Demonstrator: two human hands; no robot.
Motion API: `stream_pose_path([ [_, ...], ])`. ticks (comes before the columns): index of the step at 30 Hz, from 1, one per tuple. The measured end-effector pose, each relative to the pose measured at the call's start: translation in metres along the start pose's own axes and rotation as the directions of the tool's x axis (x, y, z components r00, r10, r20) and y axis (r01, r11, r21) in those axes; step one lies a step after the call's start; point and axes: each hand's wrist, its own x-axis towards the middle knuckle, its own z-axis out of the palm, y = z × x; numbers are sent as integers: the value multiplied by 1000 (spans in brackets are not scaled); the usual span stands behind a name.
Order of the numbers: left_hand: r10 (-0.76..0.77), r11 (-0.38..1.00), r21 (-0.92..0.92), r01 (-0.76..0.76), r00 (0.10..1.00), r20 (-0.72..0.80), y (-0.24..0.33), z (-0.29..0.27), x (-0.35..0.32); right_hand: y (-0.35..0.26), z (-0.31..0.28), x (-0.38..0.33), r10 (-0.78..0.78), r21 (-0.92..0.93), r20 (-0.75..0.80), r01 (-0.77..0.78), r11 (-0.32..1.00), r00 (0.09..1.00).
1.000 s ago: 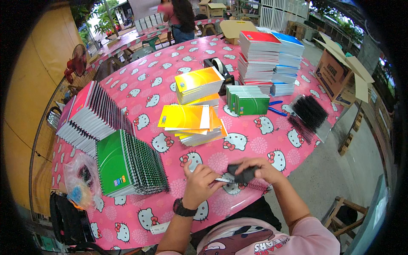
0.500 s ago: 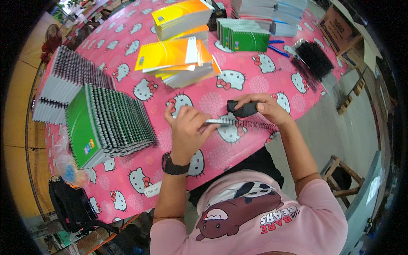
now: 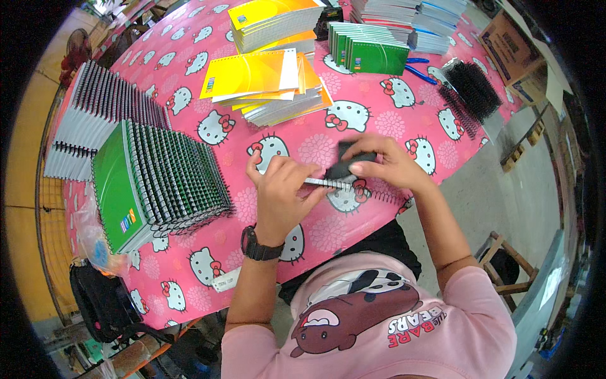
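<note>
My left hand (image 3: pixel 281 192), with a dark watch on its wrist, pinches a thin notebook (image 3: pixel 317 182) that shows edge-on. A spiral binding coil (image 3: pixel 384 196) runs along the notebook's edge and sticks out past it to the right. My right hand (image 3: pixel 392 163) is closed on a soft-looking dark grey piece (image 3: pixel 341 168), its exact kind unclear, held against the coil near the notebook. The fingers of this hand are partly blurred. Most of the notebook's cover is hidden by my left hand.
Coil-bound green notebooks (image 3: pixel 180 183) stand stacked at left, with more bound ones (image 3: pixel 113 98) behind. Farther back are loose yellow-orange notebooks (image 3: pixel 249 72), green notebooks (image 3: pixel 379 57), blue-handled pliers (image 3: pixel 420 74) and a pile of black coils (image 3: pixel 473 91). A cardboard box (image 3: pixel 511 47) stands beyond.
The dark grey piece has moved left with my right hand, closer to the notebook and onto the coil. My left hand stays nearly in place. The view has shifted slightly.
</note>
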Motion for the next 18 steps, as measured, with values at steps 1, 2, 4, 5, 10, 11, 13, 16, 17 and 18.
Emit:
stream_pose_path([
  [1,-33,999,-5,33,999,13,1,-1,0,-4,-1,4,37,-200,-76,-51,979,996],
  [2,-65,998,-11,66,998,26,2,-1,0,7,-2,1,27,135,-43,-21,991,999],
  [4,-91,995,-32,93,994,52,0,-2,-3,1,3,-1,-70,223,110,44,974,991],
  [5,-78,995,-49,81,995,59,-3,-2,-3,-2,5,0,-123,270,182,71,960,976],
  [10,-262,905,-401,144,930,-257,-8,6,-6,-3,7,4,18,233,18,-22,972,1000],
  [11,-384,787,-587,192,897,-221,-9,12,-12,-2,8,3,-69,383,79,34,923,995],
  [13,-491,576,-759,304,871,-23,-19,21,-24,-7,15,3,-36,245,119,6,969,992],
  [16,-472,481,-760,438,859,197,-29,27,-33,-1,12,12,10,-203,-102,-31,979,995],
  [17,-449,478,-766,430,869,207,-30,28,-33,-1,9,10,-21,17,-2,21,1000,1000],
  [18,-428,474,-770,428,876,224,-32,28,-34,0,9,6,-68,247,90,44,968,994],
])
